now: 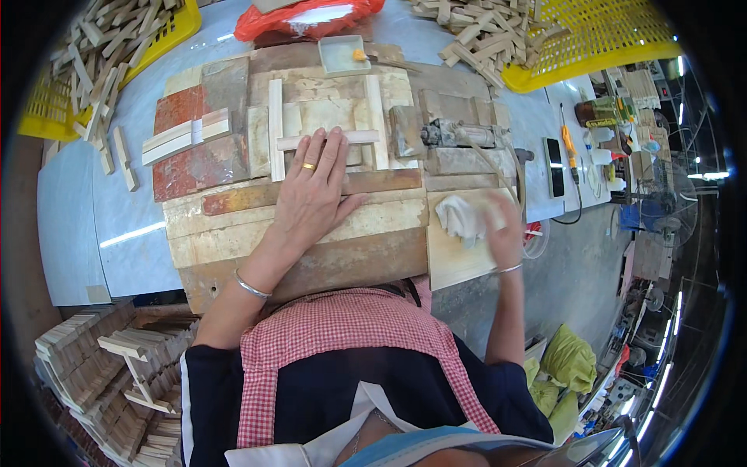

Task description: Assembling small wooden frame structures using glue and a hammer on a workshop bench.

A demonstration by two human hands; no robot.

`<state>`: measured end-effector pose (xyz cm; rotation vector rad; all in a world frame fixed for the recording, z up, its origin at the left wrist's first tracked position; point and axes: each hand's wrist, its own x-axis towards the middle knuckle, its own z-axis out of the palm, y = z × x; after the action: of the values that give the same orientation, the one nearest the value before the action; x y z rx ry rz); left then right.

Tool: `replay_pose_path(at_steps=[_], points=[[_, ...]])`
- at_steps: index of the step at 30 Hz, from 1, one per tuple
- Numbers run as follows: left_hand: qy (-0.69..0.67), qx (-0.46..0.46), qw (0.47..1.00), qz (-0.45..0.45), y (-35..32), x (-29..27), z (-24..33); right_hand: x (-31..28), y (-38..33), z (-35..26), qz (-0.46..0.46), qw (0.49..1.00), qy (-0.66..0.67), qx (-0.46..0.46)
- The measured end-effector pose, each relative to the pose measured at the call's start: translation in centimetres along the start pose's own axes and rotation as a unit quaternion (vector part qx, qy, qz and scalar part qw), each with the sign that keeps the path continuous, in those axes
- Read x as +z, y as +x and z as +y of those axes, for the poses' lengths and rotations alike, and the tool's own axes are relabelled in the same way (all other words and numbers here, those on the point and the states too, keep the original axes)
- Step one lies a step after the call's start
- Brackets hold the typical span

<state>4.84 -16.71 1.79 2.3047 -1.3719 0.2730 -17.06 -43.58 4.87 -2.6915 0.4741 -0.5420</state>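
My left hand (313, 187) lies flat, fingers stretched out over a short pale wooden crossbar (358, 137). That bar spans two upright wooden strips, a left one (276, 117) and a right one (376, 117), in an H shape on a wooden jig board (257, 218). To the right, my right hand (507, 233) is smeared by motion beside a crumpled white cloth (461, 216); its fingers cannot be made out. The cloth rests on a light wooden panel (459, 261). Right of the frame sits a metal clamp cylinder (463, 135). A small square dish (342, 58) with an orange bit stands behind.
Yellow baskets (595, 31) with heaped wood strips (482, 39) stand at both far corners. Joined wood strips (185, 137) lie left. A phone (554, 167) and an orange-handled tool (569, 144) lie right. Stacked wooden frames (78, 350) stand at lower left.
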Motion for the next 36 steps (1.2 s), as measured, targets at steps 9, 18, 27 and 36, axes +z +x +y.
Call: replay_pose_path(at_steps=[9, 18, 27, 36], points=[[0.028, 0.001, 1.0, 0.002, 0.3, -0.2, 0.8, -1.9, 0.3, 19.0, -0.087, 0.936, -0.164, 0.3], [0.039, 0.018, 0.999, 0.017, 0.2, -0.1, 0.4, -3.9, 1.8, 14.9, -0.001, 0.941, -0.151, 0.304], [0.044, 0.018, 0.999, 0.014, 0.2, 0.1, 0.4, -3.6, 4.7, -2.0, 0.058, 0.997, -0.001, 0.052], [0.038, 0.02, 0.999, 0.014, 0.1, -0.1, 0.5, 3.8, 5.2, -8.9, -0.034, 0.987, 0.057, -0.145]])
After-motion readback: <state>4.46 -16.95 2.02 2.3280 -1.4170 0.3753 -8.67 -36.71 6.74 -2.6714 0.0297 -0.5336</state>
